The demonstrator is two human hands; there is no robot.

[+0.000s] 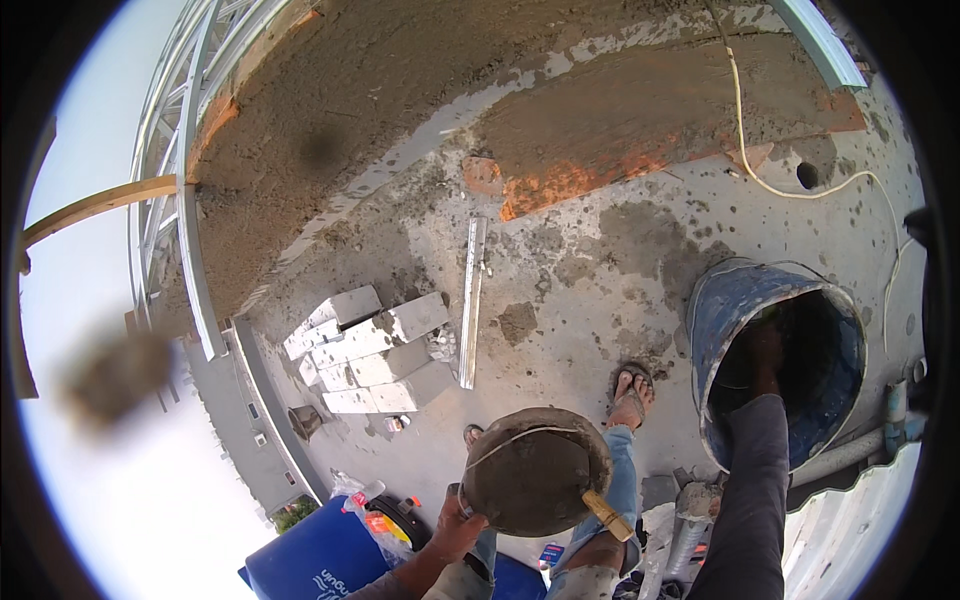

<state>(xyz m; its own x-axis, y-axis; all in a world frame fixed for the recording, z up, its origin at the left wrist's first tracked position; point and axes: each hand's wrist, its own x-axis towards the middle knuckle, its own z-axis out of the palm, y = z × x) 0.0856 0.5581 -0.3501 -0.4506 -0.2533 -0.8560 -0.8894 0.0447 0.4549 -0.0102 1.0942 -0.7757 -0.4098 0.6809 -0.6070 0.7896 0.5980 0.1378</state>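
Fingers of the left hand (458,530) curl together against the mortar bucket's (560,418) left side, apparently steadying it over the concrete floor (560,360), while the right hand (766,355), fingers indiscernible in shadow, extends into the blue barrel (722,310) near the floor's right edge.

- A dark grey, long cloth sleeve (745,500) on the right arm, well to the right of the bare left fingers (477,522), softly creased and reaching close to the wrist.
- A dark grey cloth left sleeve (377,589), below the left fingers, ending partway along the forearm.
- Light blue, unevenly faded denim trousers (622,462), right of the left fingers.
- Dark, open, strapped sandals (647,378), above the left fingers, the left one mostly hidden.
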